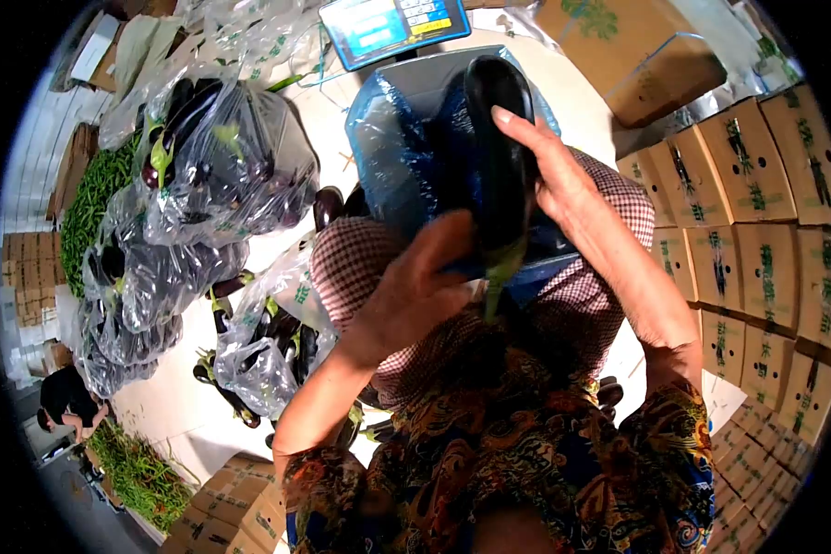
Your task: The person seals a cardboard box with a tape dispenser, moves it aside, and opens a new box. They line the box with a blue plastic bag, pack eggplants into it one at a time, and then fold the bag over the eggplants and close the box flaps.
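A large dark eggplant [500, 138] with a green stem is upright in view over a blue plastic bag [392, 138] that lines a container between the knees. My right hand [560, 175] grips the eggplant's right side, the thumb lying across its skin. To the left of its lower end is my left hand [434, 277], blurred by motion; its fingers are smeared, and whether they touch the eggplant is unclear. A scale display [392, 28] stands just beyond the container.
Clear bags of eggplants [231, 157] stand at the left, with loose eggplants [226, 392] nearby. Green peppers [97, 203] are heaped farther left. Stacked cartons [739, 249] line the right side. Another person [67, 397] is at the far lower left.
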A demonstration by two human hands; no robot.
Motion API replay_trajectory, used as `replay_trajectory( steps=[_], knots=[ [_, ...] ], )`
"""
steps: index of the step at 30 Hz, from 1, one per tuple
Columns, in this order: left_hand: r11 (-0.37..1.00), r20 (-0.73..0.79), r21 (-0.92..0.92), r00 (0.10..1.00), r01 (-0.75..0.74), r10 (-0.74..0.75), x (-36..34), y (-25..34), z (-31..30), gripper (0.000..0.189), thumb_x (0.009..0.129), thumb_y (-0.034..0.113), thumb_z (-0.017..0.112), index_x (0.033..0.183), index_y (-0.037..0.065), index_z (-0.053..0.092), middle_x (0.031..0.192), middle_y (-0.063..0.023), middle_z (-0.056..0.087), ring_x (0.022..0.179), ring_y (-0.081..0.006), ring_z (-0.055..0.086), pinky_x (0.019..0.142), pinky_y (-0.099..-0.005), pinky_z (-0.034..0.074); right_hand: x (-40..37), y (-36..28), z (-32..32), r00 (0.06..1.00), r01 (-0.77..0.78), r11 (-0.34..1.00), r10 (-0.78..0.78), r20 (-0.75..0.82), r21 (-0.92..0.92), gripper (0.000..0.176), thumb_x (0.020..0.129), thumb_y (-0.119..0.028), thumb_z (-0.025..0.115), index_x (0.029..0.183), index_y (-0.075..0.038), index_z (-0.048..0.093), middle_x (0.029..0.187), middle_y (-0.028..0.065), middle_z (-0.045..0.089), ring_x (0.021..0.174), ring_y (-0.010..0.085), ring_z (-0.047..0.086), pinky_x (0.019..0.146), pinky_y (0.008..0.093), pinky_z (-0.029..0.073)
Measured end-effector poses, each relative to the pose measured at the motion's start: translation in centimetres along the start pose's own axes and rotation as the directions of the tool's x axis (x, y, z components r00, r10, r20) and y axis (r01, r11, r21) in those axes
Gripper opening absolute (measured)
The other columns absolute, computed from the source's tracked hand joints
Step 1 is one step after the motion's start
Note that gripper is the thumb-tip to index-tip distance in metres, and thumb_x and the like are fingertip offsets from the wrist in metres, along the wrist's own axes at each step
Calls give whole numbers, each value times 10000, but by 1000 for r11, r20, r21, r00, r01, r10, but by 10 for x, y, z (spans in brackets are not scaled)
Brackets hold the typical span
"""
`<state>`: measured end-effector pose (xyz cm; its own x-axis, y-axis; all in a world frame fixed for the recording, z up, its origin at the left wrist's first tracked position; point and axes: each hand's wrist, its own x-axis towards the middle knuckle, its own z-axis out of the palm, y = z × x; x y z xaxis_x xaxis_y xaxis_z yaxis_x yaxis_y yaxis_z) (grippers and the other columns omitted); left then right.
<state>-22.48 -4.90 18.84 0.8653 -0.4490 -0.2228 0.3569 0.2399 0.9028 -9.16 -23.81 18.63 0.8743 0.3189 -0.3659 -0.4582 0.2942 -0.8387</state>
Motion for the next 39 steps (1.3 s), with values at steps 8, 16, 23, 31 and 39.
replay_trajectory(
  steps=[8, 16, 23, 31, 39],
  knots=[
    [994, -265, 44, 959, -96, 104, 52, 21, 21, 762, 784, 216, 693, 1388, 17, 274, 1203, -151, 518, 1038, -259, 562, 859, -322, 480, -13, -17, 5, 1000, 12, 985, -8, -29, 170, 285, 940, -181, 526, 1184, -35, 505, 1076, 32, 588, 996, 138, 543, 873, 268, 448],
    [859, -188, -506, 982, -70, -30, 32, 11, 10, 641, 762, 241, 595, 1332, 58, 365, 1144, -143, 558, 952, -296, 616, 762, -386, 552, -17, -29, -8, 985, -65, 994, 51, 162, 88, 333, 918, -127, 523, 1221, 12, 526, 1097, 92, 617, 944, 186, 597, 853, 296, 485],
    [876, -321, -481, 922, 37, -215, 43, 25, 7, 405, 871, 118, 522, 1263, 59, 439, 1091, -116, 587, 946, -259, 614, 818, -385, 531, 23, -24, -56, 904, 422, 541, -186, 386, -727, 404, 923, -270, 562, 1242, -24, 523, 1137, 123, 610, 1055, 223, 578, 908, 356, 463],
    [942, -435, -168, 836, 290, -335, 125, -20, -6, 278, 852, 131, 600, 1104, 44, 519, 998, -101, 606, 940, -219, 604, 776, -356, 526, -4, 18, -106, 537, 840, -11, -120, 835, -542, 357, 826, -222, 625, 1123, -29, 577, 985, 189, 618, 943, 321, 606, 816, 422, 486],
    [608, -440, 775, 837, 171, 326, 204, -197, -39, 559, 807, 266, 651, 1255, -19, 475, 1150, -188, 572, 1033, -286, 566, 849, -370, 479, -35, 4, -79, 582, 800, -72, 337, 741, -596, 135, 788, -160, 606, 883, -65, 598, 786, 114, 647, 734, 302, 643, 639, 414, 513]
  ],
)
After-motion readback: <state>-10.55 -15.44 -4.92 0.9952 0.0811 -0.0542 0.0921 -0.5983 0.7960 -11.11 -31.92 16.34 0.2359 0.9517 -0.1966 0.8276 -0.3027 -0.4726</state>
